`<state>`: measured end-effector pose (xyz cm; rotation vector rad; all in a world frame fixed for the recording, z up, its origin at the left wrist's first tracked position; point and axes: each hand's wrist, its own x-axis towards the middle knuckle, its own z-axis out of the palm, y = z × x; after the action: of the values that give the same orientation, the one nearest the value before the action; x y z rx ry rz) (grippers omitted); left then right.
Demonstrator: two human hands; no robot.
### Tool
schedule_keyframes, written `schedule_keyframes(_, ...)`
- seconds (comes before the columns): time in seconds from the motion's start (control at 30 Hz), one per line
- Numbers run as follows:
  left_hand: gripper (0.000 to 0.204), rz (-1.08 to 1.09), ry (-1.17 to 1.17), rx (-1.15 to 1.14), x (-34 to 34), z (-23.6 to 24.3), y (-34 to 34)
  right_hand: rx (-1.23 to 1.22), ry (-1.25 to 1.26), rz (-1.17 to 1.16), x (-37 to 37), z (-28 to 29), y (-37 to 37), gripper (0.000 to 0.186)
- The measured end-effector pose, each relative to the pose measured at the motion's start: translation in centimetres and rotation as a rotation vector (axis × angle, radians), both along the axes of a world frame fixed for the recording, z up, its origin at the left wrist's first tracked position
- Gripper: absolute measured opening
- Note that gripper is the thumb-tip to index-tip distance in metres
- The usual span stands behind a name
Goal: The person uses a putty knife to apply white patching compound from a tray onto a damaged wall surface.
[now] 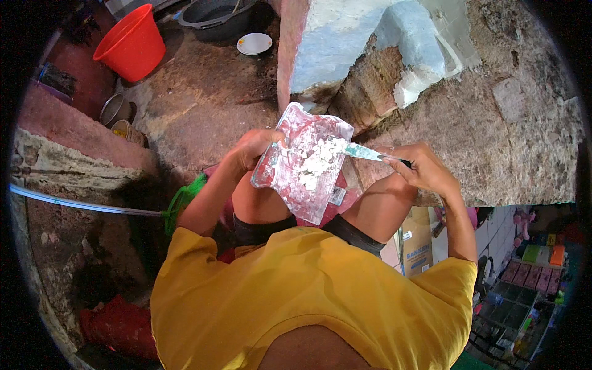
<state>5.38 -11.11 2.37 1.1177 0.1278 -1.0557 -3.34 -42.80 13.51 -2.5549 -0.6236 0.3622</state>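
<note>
- Head view: the left hand [256, 150] grips the left edge of a red board [302, 163] held over the knees.
- The right hand [425, 169] clasps a putty knife [364, 152] by its handle, blade touching the white paste [317, 161].
- The paste looks soft and crumbly; the board seems stiff and light, best held by its rim.

The right hand [425, 169] hides the knife's [364, 152] handle.

Brown cardboard box [417, 243], perhaps labelled, lower right
</note>
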Motion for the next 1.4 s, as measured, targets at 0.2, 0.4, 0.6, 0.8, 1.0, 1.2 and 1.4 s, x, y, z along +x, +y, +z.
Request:
schedule_keyframes(0.2,0.021,0.058,-0.009,0.056,0.0,-2.1,0.0,0.035,0.135,-0.050,0.6,-0.5,0.4,0.026)
schedule_keyframes(0.4,0.025,0.093,0.031,-0.125,0.6,-2.8,0.0,0.421,0.538,-0.285,1.3,-3.1,-0.5,0.029)
schedule_keyframes(0.6,0.035,0.133,0.026,-0.069,0.7,-2.1,0.5,0.380,0.291,-0.291,1.4,-2.9,-1.7,0.030)
schedule_keyframes(0.8,0.039,0.006,-0.032,0.005,0.6,-0.3,0.5,0.163,0.561,-0.217,3.2,-0.7,-3.4,0.030)
schedule_keyframes(1.0,0.028,-0.087,-0.136,0.099,0.3,-1.6,0.0,0.250,0.403,0.136,4.4,-3.4,-2.2,0.029)
schedule_keyframes(1.2,0.027,-0.009,-0.096,0.103,0.0,-0.8,0.4,0.281,0.518,-0.089,4.1,-3.6,-1.6,0.030)
schedule_keyframes(1.4,0.035,0.072,-0.014,-0.028,0.2,-0.7,0.9,0.113,0.584,-0.177,3.9,-0.1,-2.2,0.032)
